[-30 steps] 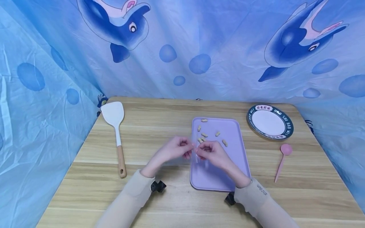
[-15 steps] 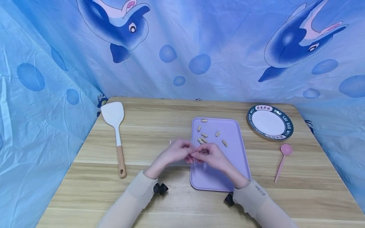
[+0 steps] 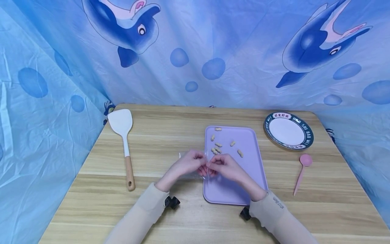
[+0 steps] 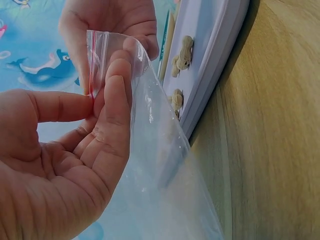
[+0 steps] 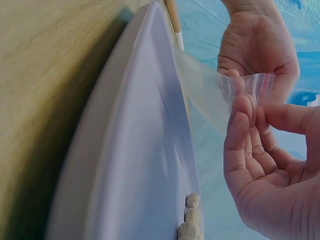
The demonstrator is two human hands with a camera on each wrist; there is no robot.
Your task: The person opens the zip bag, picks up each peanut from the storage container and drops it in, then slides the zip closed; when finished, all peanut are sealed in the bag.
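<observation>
Since one second ago, your left hand [image 3: 189, 162] has shifted slightly rightward and toward you, so that it meets your right hand [image 3: 226, 165] above the left edge of the lilac tray [image 3: 222, 191]. Between them is the clear plastic bag [image 4: 155, 135], its mouth marked by a red zip line [image 4: 92, 62]; you pinch this end between thumb and fingers of each hand, while the bag's body trails to the left, beyond the tray. Past your hands, unshelled peanuts [image 3: 240, 153] lie scattered over the tray's far half. Right of the tray, you see a white plate [image 3: 287, 131] with a dark green rim and, nearer you, a pink spoon [image 3: 305, 160]. Well to the left lies a white spatula [image 3: 125, 145] with a wooden handle. Behind the wooden table [image 3: 164, 125] hangs a blue dolphin-printed curtain [image 3: 237, 40].
</observation>
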